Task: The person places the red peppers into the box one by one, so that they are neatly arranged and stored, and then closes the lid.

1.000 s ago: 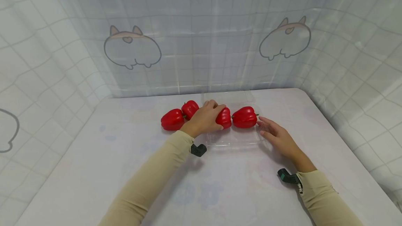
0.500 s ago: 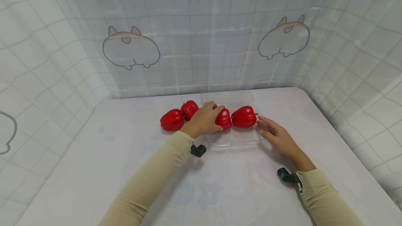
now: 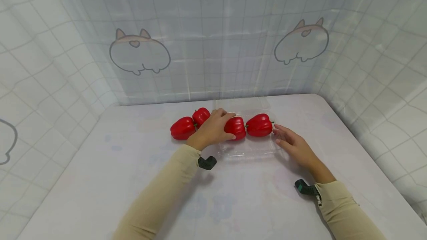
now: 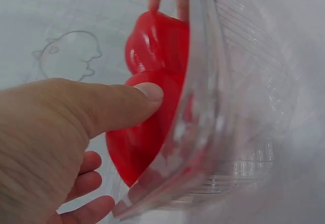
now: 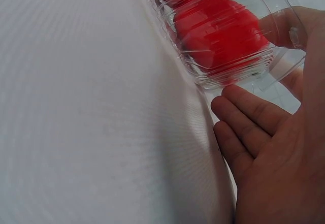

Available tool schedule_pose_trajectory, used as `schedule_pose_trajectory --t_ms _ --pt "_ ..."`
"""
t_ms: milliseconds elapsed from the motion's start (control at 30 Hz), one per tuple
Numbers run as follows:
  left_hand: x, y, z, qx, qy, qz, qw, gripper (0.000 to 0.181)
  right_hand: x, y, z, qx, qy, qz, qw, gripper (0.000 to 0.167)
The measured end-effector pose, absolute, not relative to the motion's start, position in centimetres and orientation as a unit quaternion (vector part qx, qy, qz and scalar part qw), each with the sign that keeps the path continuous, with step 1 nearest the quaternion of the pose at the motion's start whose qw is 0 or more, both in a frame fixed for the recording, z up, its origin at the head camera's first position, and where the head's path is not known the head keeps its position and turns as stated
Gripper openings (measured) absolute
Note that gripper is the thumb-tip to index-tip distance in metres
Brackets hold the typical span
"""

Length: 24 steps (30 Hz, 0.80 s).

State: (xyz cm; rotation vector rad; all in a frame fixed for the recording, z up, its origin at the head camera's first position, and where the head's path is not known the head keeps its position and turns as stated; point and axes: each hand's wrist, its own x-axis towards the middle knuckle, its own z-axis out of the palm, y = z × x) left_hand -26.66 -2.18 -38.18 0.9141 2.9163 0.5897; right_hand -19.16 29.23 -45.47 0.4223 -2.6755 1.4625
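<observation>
A clear plastic clamshell container [image 3: 247, 147] lies with its lid folded back on the table. Inside it, two red bell peppers sit side by side: the left pepper [image 3: 236, 129] and the right pepper [image 3: 259, 125]. My left hand [image 3: 211, 127] reaches over the container's left side, its straight thumb resting on the left pepper in the left wrist view; its lower fingers [image 4: 86, 183] lie off the pepper, and its fingertips are partly hidden. At the container's right end my right hand [image 3: 295, 147] stays with fingers extended. Whether it touches the plastic is hard to tell.
Two more red bell peppers lie left of the container: one in front [image 3: 182, 128], the other behind it [image 3: 201, 116] and partly covered by the left hand. A hanging grid-patterned curtain [image 3: 213, 58] stands behind the pale table [image 3: 133, 180].
My left hand has shifted slightly left, so more of the left pepper shows. The right hand and the other peppers have stayed in place.
</observation>
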Motion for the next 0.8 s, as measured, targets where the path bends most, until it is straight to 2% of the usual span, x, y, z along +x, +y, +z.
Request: schedule_pose_trajectory --t_ms 400,667,800 --pt "-25.1 -5.5 -38.7 0.213 0.936 0.275 -0.052 0.063 -19.0 29.2 -45.3 0.136 -0.867 0.478 0.033 0.058" --pt "-24.4 -8.1 -38.9 0.208 0.919 0.318 -0.109 0.059 -18.8 29.2 -45.1 0.129 -0.865 0.483 0.029 0.058" --pt "-24.5 -9.7 -39.1 0.190 0.907 0.350 -0.134 0.052 -18.8 29.0 -45.2 0.133 -0.863 0.486 0.028 0.058"
